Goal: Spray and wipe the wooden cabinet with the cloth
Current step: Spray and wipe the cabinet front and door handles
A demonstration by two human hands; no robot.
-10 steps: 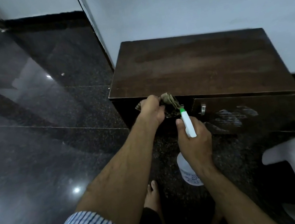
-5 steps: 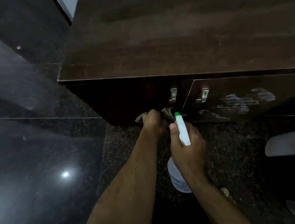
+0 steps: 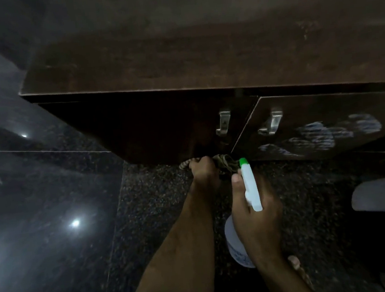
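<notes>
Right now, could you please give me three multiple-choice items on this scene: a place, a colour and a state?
1. Where is the cloth? A on the cabinet top; B at the bottom edge of the left door; C on the stool.
2. What colour is the nozzle tip of the spray bottle? A red; B green; C blue.
3. What is the right hand doing? A hanging empty; B pulling a handle; C gripping the spray bottle.
Answers: B, the left hand holds it there; B, the tip is green; C, fingers wrap the bottle.
</notes>
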